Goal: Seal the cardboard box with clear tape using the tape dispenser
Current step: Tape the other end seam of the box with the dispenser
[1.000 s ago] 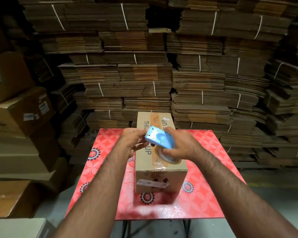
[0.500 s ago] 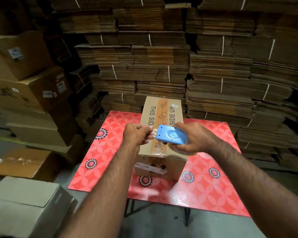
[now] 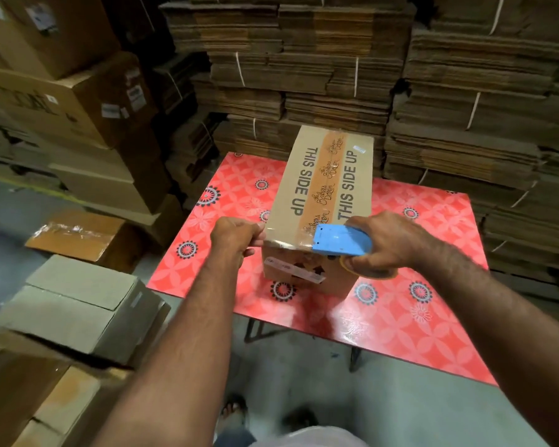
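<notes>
A cardboard box (image 3: 326,175) printed "THIS SIDE UP" lies on a red patterned table (image 3: 400,317); an orange printed strip runs along its top seam. My right hand (image 3: 388,243) grips a blue tape dispenser (image 3: 339,244) at the box's near top edge, the tape roll partly hidden under my fingers. My left hand (image 3: 236,235) pinches the end of the clear tape (image 3: 288,244) at the box's near left corner. A glossy stretch of tape spans between my hands along the near edge.
Stacks of flattened, tied cardboard (image 3: 336,75) rise behind and to the right of the table. Closed cartons (image 3: 78,101) are piled on the left, with more boxes (image 3: 78,308) on the floor by my left arm. My feet (image 3: 236,411) stand on grey floor.
The view has tilted and swung left. The dispenser has come down to the box's near top edge, and my hands have drawn further apart with tape stretched between them.
</notes>
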Demonstrator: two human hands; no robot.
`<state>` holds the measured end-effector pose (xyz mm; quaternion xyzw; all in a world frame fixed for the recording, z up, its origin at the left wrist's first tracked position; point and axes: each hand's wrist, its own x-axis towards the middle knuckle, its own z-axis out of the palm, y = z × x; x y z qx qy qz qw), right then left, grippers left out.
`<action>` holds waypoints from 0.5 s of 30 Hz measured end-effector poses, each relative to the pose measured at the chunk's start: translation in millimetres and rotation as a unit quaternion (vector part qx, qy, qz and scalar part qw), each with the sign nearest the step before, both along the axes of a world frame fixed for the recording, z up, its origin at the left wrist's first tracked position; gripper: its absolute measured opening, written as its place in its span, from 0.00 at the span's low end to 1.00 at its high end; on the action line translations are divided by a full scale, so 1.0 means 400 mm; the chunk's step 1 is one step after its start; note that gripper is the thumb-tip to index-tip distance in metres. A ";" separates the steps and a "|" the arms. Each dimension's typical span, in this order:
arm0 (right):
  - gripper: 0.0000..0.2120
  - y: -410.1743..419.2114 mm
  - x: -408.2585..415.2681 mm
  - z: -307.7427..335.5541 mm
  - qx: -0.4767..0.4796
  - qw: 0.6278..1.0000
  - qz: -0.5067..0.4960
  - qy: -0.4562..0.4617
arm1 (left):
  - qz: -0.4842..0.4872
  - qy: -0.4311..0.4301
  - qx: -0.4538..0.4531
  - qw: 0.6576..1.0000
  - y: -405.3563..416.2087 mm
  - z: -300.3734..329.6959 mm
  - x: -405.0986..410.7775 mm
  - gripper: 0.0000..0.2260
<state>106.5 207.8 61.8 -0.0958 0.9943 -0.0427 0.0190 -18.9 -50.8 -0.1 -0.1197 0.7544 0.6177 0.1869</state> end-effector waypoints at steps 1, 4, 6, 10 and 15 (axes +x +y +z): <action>0.20 0.000 -0.002 -0.003 0.005 1.000 -0.002 -0.004 | 0.006 0.002 -0.005 1.000 -0.008 -0.009 -0.009 0.05; 0.22 -0.010 -0.024 0.007 0.045 0.999 -0.011 -0.008 | -0.006 0.002 -0.014 1.000 -0.015 -0.017 -0.025 0.06; 0.24 -0.013 -0.038 0.017 0.076 0.997 -0.017 -0.012 | -0.014 0.005 -0.021 1.000 -0.013 -0.021 -0.028 0.06; 0.27 -0.018 -0.063 0.016 0.107 0.994 -0.023 -0.021 | -0.015 0.018 -0.042 0.999 -0.008 -0.040 -0.034 0.07; 0.27 -0.036 -0.081 0.010 0.131 0.989 -0.037 -0.063 | -0.018 0.029 -0.074 0.997 -0.007 -0.053 -0.042 0.09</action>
